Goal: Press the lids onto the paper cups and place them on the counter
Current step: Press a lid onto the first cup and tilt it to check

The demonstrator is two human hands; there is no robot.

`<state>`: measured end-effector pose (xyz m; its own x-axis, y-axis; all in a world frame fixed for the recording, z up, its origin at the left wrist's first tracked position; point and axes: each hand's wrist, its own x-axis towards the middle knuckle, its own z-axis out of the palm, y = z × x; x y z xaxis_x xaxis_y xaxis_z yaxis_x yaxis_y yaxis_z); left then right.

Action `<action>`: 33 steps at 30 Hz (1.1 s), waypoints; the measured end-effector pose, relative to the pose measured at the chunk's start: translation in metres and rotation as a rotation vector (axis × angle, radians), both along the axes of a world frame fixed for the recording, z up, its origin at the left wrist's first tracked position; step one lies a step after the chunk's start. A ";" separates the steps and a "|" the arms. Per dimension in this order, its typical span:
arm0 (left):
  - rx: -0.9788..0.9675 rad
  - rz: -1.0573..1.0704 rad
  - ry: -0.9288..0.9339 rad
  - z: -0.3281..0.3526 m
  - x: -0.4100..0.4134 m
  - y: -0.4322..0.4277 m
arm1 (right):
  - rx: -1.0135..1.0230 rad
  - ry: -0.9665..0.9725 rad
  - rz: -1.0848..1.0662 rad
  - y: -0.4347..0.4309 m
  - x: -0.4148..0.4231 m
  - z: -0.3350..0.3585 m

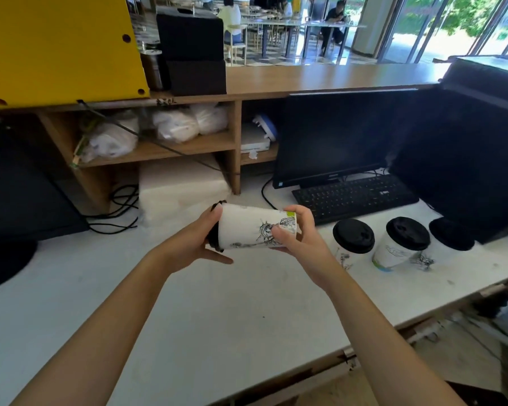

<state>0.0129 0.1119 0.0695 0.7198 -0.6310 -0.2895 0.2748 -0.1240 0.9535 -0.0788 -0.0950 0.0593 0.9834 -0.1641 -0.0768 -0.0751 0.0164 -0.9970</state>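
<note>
A white paper cup (247, 227) with a black ink drawing lies sideways in the air above the white counter (217, 312). My left hand (198, 240) wraps its mouth end, where a black lid (214, 240) sits under my palm and thumb. My right hand (298, 234) grips the cup's base end, thumb on the drawing. Three more paper cups stand on the counter to the right, each capped with a black lid: one nearest (353, 236), one in the middle (406, 233) and one farthest (451, 233).
A black keyboard (354, 196) and dark monitor (335, 139) stand behind the cups. A large black box (467, 159) is at right, another dark screen (15, 194) at left. Wooden shelves (159, 150) hold white bags. Black cables (121, 212) lie at the back left.
</note>
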 end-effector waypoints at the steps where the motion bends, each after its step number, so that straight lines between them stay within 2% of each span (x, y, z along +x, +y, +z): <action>1: -0.003 0.031 0.031 -0.001 0.001 -0.001 | -0.049 -0.001 0.025 -0.001 0.001 0.000; 5: -0.007 0.162 0.021 -0.004 0.002 -0.008 | -0.090 0.009 0.079 -0.004 0.004 0.001; 8: 0.017 0.211 -0.155 -0.006 -0.004 -0.010 | -0.006 0.073 0.032 -0.005 0.010 0.005; 12: 0.057 0.220 -0.434 -0.007 -0.011 -0.011 | 0.098 0.324 0.024 -0.004 0.019 0.010; 15: 0.009 0.134 -0.534 -0.004 -0.012 -0.008 | 0.192 0.286 0.003 0.000 0.019 0.007; 18: 0.018 0.066 -0.483 -0.002 -0.005 -0.001 | 0.276 0.182 -0.043 0.001 0.016 0.003; 22: 0.059 0.108 -0.166 0.006 0.013 0.000 | 0.209 0.109 -0.019 0.001 0.015 -0.004; 25: 0.115 0.018 -0.031 0.012 0.019 0.000 | 0.204 0.055 0.021 0.001 0.017 -0.004; 29: 0.151 0.021 -0.099 0.012 0.017 -0.001 | 0.169 0.050 0.056 0.001 0.020 -0.002; 33: 0.135 0.078 -0.281 0.005 0.007 -0.002 | 0.149 0.184 0.003 0.001 0.024 -0.003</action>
<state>0.0198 0.1098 0.0743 0.8280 -0.5402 -0.1503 0.0171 -0.2437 0.9697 -0.0550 -0.0944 0.0560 0.9510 -0.1348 -0.2783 -0.2560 0.1617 -0.9530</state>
